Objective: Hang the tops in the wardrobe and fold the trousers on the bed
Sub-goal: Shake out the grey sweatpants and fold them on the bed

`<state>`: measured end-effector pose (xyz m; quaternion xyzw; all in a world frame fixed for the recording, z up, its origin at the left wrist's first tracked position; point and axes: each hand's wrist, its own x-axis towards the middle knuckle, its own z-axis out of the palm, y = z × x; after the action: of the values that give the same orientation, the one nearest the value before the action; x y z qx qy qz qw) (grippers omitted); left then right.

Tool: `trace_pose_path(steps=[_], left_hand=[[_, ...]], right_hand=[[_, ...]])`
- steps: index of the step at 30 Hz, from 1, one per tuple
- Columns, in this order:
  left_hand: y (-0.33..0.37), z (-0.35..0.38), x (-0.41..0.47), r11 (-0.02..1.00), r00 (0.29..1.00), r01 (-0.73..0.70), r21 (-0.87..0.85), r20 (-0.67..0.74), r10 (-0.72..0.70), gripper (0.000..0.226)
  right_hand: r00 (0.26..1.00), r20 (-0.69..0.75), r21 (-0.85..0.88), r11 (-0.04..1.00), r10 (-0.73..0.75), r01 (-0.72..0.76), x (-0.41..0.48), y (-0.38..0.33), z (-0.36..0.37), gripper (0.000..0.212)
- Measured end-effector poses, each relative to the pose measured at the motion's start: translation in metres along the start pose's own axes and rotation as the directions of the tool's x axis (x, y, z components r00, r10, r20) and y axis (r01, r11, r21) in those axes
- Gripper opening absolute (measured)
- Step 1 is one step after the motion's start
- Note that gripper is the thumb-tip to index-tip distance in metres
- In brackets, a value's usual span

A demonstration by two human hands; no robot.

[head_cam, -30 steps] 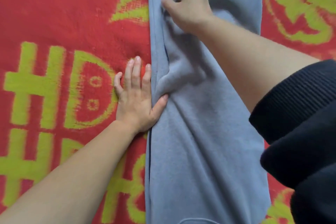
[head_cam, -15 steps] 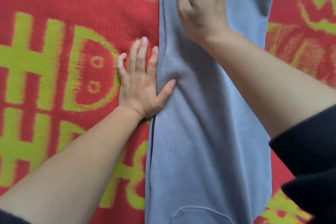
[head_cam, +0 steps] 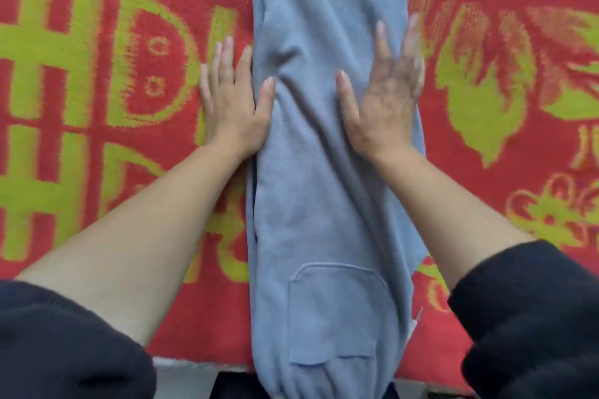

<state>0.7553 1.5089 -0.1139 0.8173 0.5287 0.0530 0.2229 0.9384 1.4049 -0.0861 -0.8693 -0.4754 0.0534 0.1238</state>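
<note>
Those grey trousers [head_cam: 327,172] lying lengthwise on the red bed blanket [head_cam: 129,26] look soft and floppy. Your left hand [head_cam: 231,100] and right hand [head_cam: 384,97] are flat, spread, gripping nothing. Probably grab the hem end to fold.

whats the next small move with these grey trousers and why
Probably sweep both hands away up the leg: the left hand and right hand lie flat and open on the grey trousers, and creases remain between the thumbs.
</note>
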Motion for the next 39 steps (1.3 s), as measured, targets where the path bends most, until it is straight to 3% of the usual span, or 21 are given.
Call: trace_pose_path(steps=[2,4,7,10,14,17,20,22,25,27,29,31,33,36,39], left_hand=[[0.006,-0.001,-0.056,0.991,0.993,0.102,-0.090,-0.049,-0.107,0.072],[0.007,0.000,-0.127,0.982,0.985,0.170,-0.080,-0.029,-0.173,0.078],[0.002,0.008,-0.234,0.942,0.944,0.322,-0.098,0.112,-0.311,0.073],[0.008,0.010,-0.312,0.888,0.869,0.449,-0.100,0.281,-0.408,0.066],[0.013,0.002,-0.360,0.834,0.798,0.534,-0.137,0.406,-0.445,0.064],[0.012,0.000,-0.376,0.648,0.636,0.736,-0.195,0.526,-0.564,0.062],[0.004,0.005,-0.404,0.543,0.539,0.808,-0.230,0.660,-0.524,0.077],[0.006,0.003,-0.425,0.521,0.557,0.805,-0.283,0.665,-0.498,0.075],[0.019,-0.014,-0.446,0.510,0.632,0.759,-0.404,0.643,-0.432,0.052],[0.030,-0.031,-0.456,0.500,0.681,0.721,-0.479,0.623,-0.385,0.058],[0.043,-0.057,-0.469,0.493,0.708,0.697,-0.520,0.604,-0.365,0.059],[0.057,-0.083,-0.490,0.376,0.689,0.724,-0.578,0.621,-0.373,0.055],[0.073,-0.104,-0.519,0.283,0.677,0.734,-0.617,0.638,-0.366,0.041],[0.083,-0.113,-0.562,0.302,0.657,0.752,-0.586,0.621,-0.428,0.038],[0.086,-0.111,-0.592,0.271,0.602,0.791,-0.548,0.621,-0.502,0.031]], right_hand=[[0.978,-0.003,-0.018,0.978,0.208,-0.208,-0.091,0.031,-0.003,0.079],[0.924,0.100,-0.038,0.929,0.370,-0.368,-0.179,0.053,-0.012,0.085],[0.772,0.205,-0.009,0.790,0.602,-0.614,-0.281,0.063,-0.035,0.097],[0.638,0.318,0.048,0.660,0.701,-0.750,-0.350,0.059,-0.059,0.093],[0.518,0.518,0.026,0.593,0.680,-0.805,-0.393,0.042,-0.062,0.075],[0.493,0.582,0.021,0.594,0.647,-0.804,-0.403,0.037,-0.058,0.070],[0.480,0.676,0.041,0.622,0.559,-0.782,-0.414,0.048,-0.056,0.062],[0.460,0.745,0.087,0.613,0.483,-0.785,-0.425,0.055,-0.061,0.053],[0.471,0.780,0.191,0.560,0.412,-0.806,-0.442,0.057,-0.081,0.043],[0.499,0.771,0.341,0.406,0.396,-0.848,-0.452,0.051,-0.105,0.043],[0.543,0.741,0.474,0.264,0.396,-0.840,-0.462,0.044,-0.133,0.057],[0.577,0.714,0.556,0.179,0.397,-0.812,-0.478,0.039,-0.159,0.071],[0.588,0.714,0.594,0.116,0.381,-0.796,-0.499,0.035,-0.181,0.068],[0.524,0.784,0.549,0.024,0.333,-0.836,-0.536,0.034,-0.205,0.067],[0.471,0.827,0.502,-0.027,0.306,-0.864,-0.570,0.041,-0.207,0.040]])
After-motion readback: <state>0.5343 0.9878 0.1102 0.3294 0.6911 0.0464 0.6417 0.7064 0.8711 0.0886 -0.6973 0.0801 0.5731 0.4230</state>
